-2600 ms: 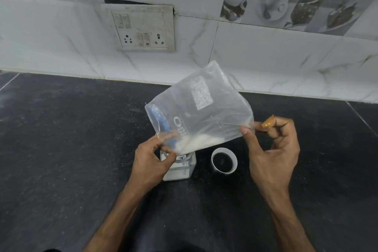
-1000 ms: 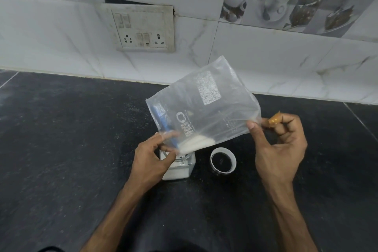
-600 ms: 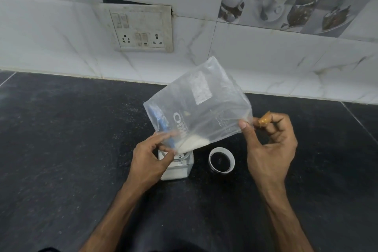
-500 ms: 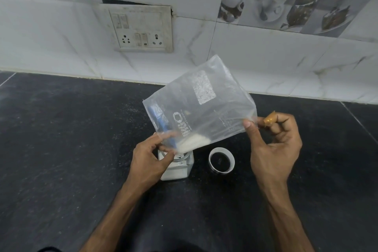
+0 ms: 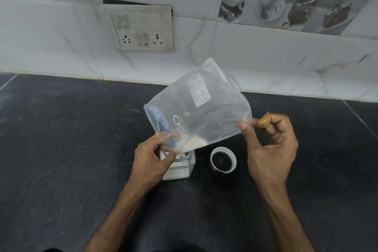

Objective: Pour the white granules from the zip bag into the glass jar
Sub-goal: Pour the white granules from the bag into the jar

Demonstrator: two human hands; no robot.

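A clear zip bag [image 5: 201,108] with a blue zip strip hangs tilted over the square glass jar [image 5: 180,168] on the black counter. White granules [image 5: 193,143] are gathered in the bag's lowest corner, right above the jar's mouth. My left hand [image 5: 152,160] pinches the bag's open lower corner at the jar and hides part of the jar. My right hand [image 5: 270,149] pinches the bag's right corner between thumb and forefinger and holds it higher. The jar has a white layer at its bottom.
The jar's white round lid [image 5: 223,160] lies open side up just right of the jar. A dirty switch and socket plate [image 5: 141,28] is on the tiled wall behind. The black stone counter [image 5: 61,139] stretches left and right.
My right hand has bobbed up and down a little with the bag's corner. The heap of granules in the lower corner looks smaller. My left hand and the jar have stayed in place.
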